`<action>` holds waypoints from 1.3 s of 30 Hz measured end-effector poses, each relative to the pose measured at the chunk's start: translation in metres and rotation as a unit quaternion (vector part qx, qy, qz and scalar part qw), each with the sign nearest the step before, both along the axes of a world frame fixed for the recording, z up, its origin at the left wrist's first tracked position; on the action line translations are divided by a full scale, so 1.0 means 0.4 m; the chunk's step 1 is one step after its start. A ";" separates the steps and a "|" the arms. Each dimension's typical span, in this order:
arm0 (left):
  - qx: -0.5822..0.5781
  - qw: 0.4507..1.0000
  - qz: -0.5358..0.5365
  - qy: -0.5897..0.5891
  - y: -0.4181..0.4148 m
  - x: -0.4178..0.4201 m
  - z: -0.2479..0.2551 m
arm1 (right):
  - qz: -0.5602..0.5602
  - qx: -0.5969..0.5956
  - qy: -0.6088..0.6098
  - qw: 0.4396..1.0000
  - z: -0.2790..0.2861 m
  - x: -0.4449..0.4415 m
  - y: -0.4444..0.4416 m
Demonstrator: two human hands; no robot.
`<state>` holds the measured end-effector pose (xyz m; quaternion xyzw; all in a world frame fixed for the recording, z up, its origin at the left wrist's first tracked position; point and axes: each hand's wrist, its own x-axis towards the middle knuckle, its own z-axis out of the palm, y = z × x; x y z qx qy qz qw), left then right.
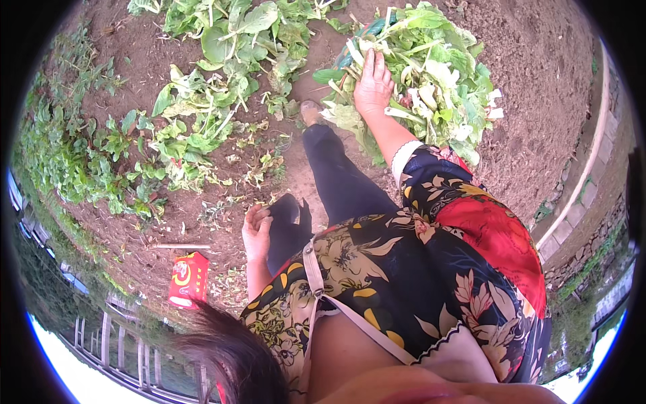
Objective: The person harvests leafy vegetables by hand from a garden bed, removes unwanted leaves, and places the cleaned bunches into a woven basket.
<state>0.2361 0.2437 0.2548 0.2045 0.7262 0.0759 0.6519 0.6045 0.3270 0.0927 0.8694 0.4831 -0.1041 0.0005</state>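
Note:
My right hand (pixel 374 85) lies on the left side of a big heap of leafy greens (pixel 439 86). Its fingers stretch over pale stalks, and the leaves hide whether it grips any. Under the heap's upper left edge shows a blue-green piece of material (pixel 345 56), perhaps a bag or basket rim; the greens cover the rest. My left hand (pixel 256 230) is raised beside my left knee, fingers loosely bent, with nothing visible in it. Cut leaves with long stalks (pixel 237 55) are strewn over the soil ahead and to the left.
A red packet (pixel 188 280) bearing writing lies on the ground at my left, below a wooden stick or handle (pixel 180 246). Leafy plants (pixel 75 161) grow along the left. Bare tilled soil (pixel 535 91) extends right to a curved concrete edge (pixel 580 192). My shoe (pixel 310 112) is by the heap.

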 end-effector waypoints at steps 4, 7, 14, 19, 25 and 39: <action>0.007 1.000 0.011 0.000 0.010 -0.028 0.001 | -0.012 -0.014 0.037 0.999 0.067 -0.007 0.017; 0.015 0.999 -0.029 0.002 0.037 -0.038 -0.007 | -0.018 -0.018 0.039 0.999 0.090 -0.006 0.023; 0.058 0.991 -0.113 -0.029 0.156 -0.067 -0.076 | 0.000 -0.008 0.034 0.999 0.188 -0.069 0.004; 0.063 0.984 -0.164 -0.011 0.203 -0.143 -0.083 | 0.106 0.032 0.088 0.990 0.293 -0.205 0.002; 0.070 0.987 -0.138 0.037 0.186 -0.278 -0.120 | 0.236 0.055 0.255 0.936 0.303 -0.465 0.125; 0.145 0.986 -0.078 -0.020 0.235 -0.347 -0.457 | 0.407 -0.207 0.258 0.851 -0.140 -0.757 0.399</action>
